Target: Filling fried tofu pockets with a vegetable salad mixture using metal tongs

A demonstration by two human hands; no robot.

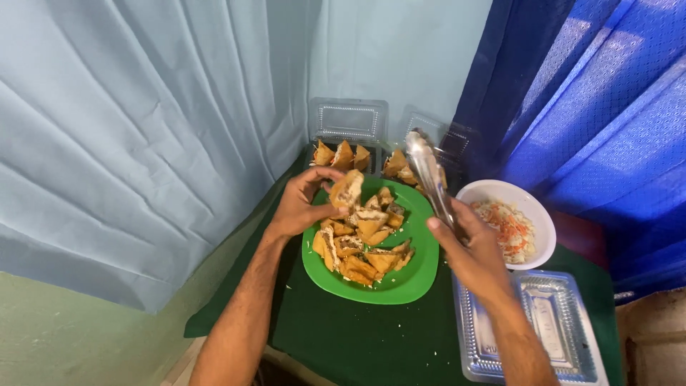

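My left hand (304, 204) holds a piece of fried pastry (346, 190) just above the far edge of a green plate (414, 275). The plate carries a heap of several cut fried pastry pieces (364, 246) with pale filling showing. My right hand (468, 250) grips metal tongs (427, 171), which point up and away over the plate's right rim; their tips are together and hold nothing.
A white bowl (532, 207) of shredded salad stands right of the plate. Two open clear plastic boxes (350, 121) with whole pastries sit at the back. An empty clear container (550, 325) lies at front right. Dark green cloth (357, 336) covers the table; curtains hang around it.
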